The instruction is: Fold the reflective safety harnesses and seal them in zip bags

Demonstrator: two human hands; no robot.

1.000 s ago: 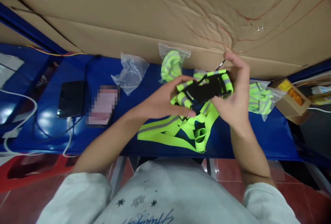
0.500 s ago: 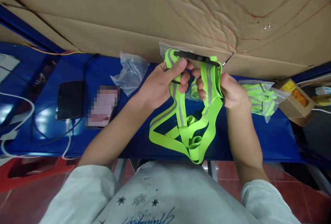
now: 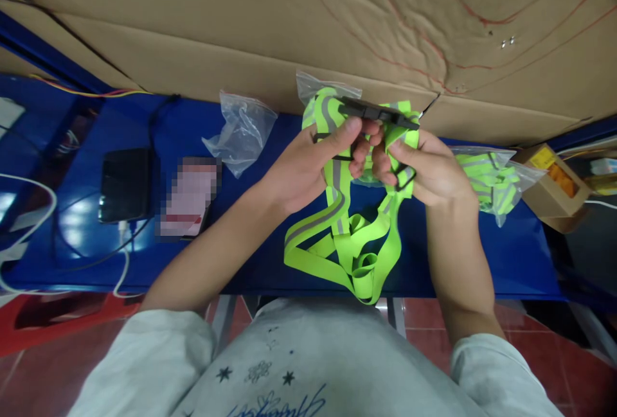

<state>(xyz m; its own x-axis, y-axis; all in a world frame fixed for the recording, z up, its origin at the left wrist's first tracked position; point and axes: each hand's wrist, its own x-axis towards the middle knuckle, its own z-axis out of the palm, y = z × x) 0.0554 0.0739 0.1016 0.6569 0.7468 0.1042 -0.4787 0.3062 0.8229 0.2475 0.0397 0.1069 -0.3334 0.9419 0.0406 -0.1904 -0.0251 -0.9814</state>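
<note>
Both hands grip a neon-yellow reflective harness (image 3: 308, 256) with grey stripes, its lower straps hanging in loops over the blue table. My left hand (image 3: 321, 160) is closed on the left strap, thumb on top, beside a black slider. My right hand (image 3: 424, 166) pinches the right strap near another black slider (image 3: 405, 178). Between the hands, at the top, a black buckle (image 3: 378, 113) joins the two straps. Behind the harness, a clear plastic bag (image 3: 308, 86) shows in part; more neon-yellow strap lies partly hidden behind my fingers.
On the blue table (image 3: 260, 275) lie a crumpled clear bag (image 3: 243, 131), a phone (image 3: 187, 198) and a cabled black device (image 3: 124, 186). To the right are a bagged harness (image 3: 489, 179) and a cardboard box (image 3: 549, 179). A cardboard wall (image 3: 216, 25) stands behind.
My right hand has turned, bringing its thumb over the front of the strap and the right slider into view. Both hands have drawn slightly closer together.
</note>
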